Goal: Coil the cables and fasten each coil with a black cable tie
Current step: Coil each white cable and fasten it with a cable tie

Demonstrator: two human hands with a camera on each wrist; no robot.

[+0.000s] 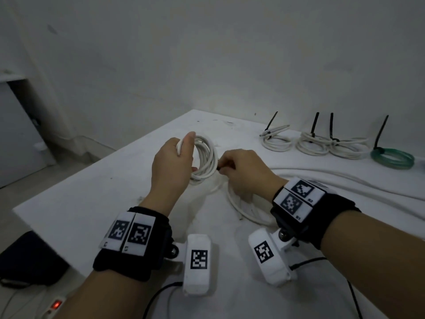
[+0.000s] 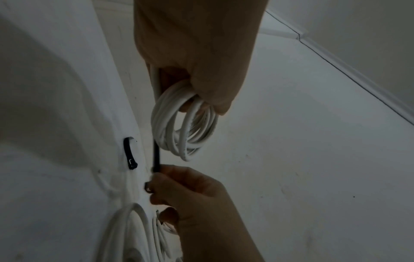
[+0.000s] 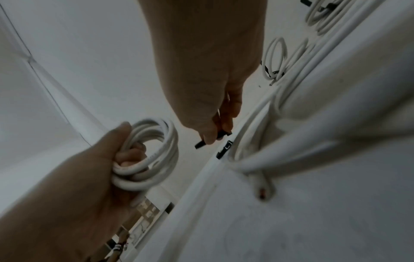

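Observation:
My left hand point(image 1: 184, 155) holds a white cable coil point(image 1: 207, 157) upright above the white table point(image 1: 92, 192), fingers through the loops and thumb on top. In the left wrist view the coil point(image 2: 183, 127) hangs below that hand point(image 2: 208, 95). Just right of the coil, my right hand point(image 1: 222, 166) pinches a black cable tie point(image 1: 218, 168). The tie point(image 2: 156, 156) stands straight beside the coil's lower edge. The right wrist view shows the tie point(image 3: 201, 144) sticking out from the pinching fingers point(image 3: 210, 136). A second black tie point(image 2: 130, 154) lies on the table close by.
Three tied white coils point(image 1: 276, 141) point(image 1: 312, 145) point(image 1: 349, 147) and a green coil point(image 1: 393, 157) lie at the back right, tie tails up. Loose white cable point(image 1: 345, 180) runs across the table's right side and under my right hand. A dark bag point(image 1: 30, 261) and power strip point(image 1: 56, 305) are on the floor.

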